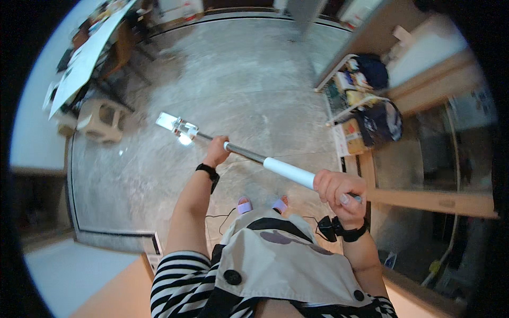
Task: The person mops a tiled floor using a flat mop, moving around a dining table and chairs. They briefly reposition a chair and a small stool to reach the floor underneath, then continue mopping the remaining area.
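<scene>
A long handled tool [288,171] with a white grip and a metal pole slants across in front of me; it looks like a mop. My left hand [218,150] is closed round the pole near its far end. Round the end of the white grip, my right hand [341,195] is wrapped, close to the right side. The white and clear head [177,124] is at the far left end of the pole, beyond my left hand, over the grey floor. Whether it touches the floor I cannot tell.
At the upper left, a beige plastic stool [102,121] stands beside a white table [84,65] with a brown chair. On the right are a shelf rack [345,114] with bags, a cardboard box [354,136] and a wood-framed glass door [433,200]. A thin cable lies near my slippers [245,206].
</scene>
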Available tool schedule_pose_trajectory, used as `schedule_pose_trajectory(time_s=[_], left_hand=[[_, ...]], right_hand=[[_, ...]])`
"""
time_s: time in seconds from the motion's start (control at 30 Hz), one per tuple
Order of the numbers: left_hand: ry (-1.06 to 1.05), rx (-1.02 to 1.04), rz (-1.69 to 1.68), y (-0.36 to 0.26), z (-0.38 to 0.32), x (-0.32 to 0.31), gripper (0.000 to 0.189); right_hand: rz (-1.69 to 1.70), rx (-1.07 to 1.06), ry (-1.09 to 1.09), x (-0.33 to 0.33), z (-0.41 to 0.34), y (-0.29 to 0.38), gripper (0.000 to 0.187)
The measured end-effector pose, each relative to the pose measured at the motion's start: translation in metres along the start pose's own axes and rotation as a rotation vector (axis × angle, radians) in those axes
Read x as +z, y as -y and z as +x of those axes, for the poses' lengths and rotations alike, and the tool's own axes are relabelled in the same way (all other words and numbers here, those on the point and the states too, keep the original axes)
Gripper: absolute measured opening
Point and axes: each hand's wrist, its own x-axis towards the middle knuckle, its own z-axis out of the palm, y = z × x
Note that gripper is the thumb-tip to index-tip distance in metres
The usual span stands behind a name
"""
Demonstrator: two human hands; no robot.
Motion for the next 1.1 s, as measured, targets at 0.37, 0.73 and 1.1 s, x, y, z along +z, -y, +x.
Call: schedule_pose_trajectory(time_s=[0.37, 0.73, 1.1], left_hand=[[0.148, -0.097, -0.360, -0.106, -0.074, -0.016, 0.016], [0.032, -0.043, -0.351, -0.103, -0.023, -0.022, 0.011], [-0.277, -0.338, -0.024, 0.073, 0.023, -0.067, 0.017]], right_hand=[[-0.270, -0.107, 0.454, -0.033, 0.006, 0.128, 0.025], [-0.105, -0.365, 0.366, -0.076, 0.042, 0.113, 0.034], [0.114, 0.017, 0.433, 0.015, 0.163, -0.073, 0.025]])
